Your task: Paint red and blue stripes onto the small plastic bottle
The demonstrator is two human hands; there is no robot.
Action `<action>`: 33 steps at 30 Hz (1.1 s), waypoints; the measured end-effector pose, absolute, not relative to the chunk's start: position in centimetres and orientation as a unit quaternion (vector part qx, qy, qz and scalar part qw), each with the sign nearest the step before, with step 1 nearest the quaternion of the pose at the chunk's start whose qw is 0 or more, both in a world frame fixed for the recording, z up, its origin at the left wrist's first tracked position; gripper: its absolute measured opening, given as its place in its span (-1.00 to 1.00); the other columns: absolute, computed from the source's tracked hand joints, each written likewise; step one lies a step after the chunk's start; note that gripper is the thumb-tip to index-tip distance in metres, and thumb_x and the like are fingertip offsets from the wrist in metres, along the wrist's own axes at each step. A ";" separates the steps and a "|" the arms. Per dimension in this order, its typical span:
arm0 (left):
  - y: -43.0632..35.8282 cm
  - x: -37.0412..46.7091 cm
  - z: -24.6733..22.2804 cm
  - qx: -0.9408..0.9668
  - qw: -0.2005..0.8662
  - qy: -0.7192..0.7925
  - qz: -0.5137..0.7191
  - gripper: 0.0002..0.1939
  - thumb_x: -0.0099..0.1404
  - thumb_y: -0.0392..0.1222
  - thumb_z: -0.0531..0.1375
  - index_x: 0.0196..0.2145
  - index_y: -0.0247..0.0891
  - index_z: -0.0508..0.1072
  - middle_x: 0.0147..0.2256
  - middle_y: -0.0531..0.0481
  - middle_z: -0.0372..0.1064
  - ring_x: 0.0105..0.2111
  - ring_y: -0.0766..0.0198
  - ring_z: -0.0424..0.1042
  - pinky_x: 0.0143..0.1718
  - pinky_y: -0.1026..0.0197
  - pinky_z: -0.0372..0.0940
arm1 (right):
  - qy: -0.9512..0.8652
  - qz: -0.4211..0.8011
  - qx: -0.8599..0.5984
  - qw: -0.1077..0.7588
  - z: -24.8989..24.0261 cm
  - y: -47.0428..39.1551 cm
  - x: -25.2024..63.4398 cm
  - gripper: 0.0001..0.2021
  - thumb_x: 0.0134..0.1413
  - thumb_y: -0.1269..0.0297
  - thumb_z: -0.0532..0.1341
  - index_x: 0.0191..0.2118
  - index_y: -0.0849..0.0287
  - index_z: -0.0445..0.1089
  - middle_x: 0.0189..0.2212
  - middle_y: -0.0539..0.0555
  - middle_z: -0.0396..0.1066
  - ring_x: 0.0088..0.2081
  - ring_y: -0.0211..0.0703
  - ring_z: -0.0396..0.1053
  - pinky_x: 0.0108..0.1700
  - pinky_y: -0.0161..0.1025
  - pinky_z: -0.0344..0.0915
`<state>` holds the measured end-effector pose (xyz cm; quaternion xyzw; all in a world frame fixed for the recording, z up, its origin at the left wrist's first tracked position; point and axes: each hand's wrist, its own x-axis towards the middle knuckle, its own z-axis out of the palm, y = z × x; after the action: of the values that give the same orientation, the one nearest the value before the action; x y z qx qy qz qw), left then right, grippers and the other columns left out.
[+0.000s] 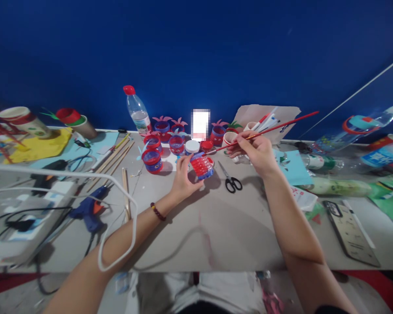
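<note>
My left hand grips a cut plastic bottle piece, ribbed and painted red with blue at its ends, tilted above the table. In my right hand is a long red paintbrush, its tip at the upper edge of the bottle piece. Just behind stand a white-lidded jar and a small red paint pot. Several red and blue painted cups sit to the left of them, some with leaf-shaped tops. Black-handled scissors lie open on the table to the right of the bottle piece.
On the left are a blue glue gun, a white power strip, wooden sticks and a white cable crossing near my left forearm. A red-capped bottle stands behind. To the right lie a phone and plastic bottles.
</note>
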<state>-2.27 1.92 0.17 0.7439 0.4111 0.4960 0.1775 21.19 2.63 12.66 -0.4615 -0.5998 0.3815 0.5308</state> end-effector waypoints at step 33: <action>1.9 -2.4 0.1 0.761 0.111 0.408 0.492 -0.09 -0.07 -0.26 0.42 0.19 -0.13 0.12 0.10 -0.17 0.19 0.12 -0.06 0.31 0.16 -0.15 0.30 | -0.584 0.385 -0.457 0.549 12.7 2.0 20.6 -0.63 0.01 -0.10 0.39 -0.32 0.10 0.40 -0.50 0.05 0.51 -0.48 -0.10 0.54 -0.37 -0.12 0.60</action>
<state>-2.39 1.92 0.13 0.7610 0.4076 0.4924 0.1113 20.62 2.04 12.72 -0.4573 -0.5839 0.3848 0.5494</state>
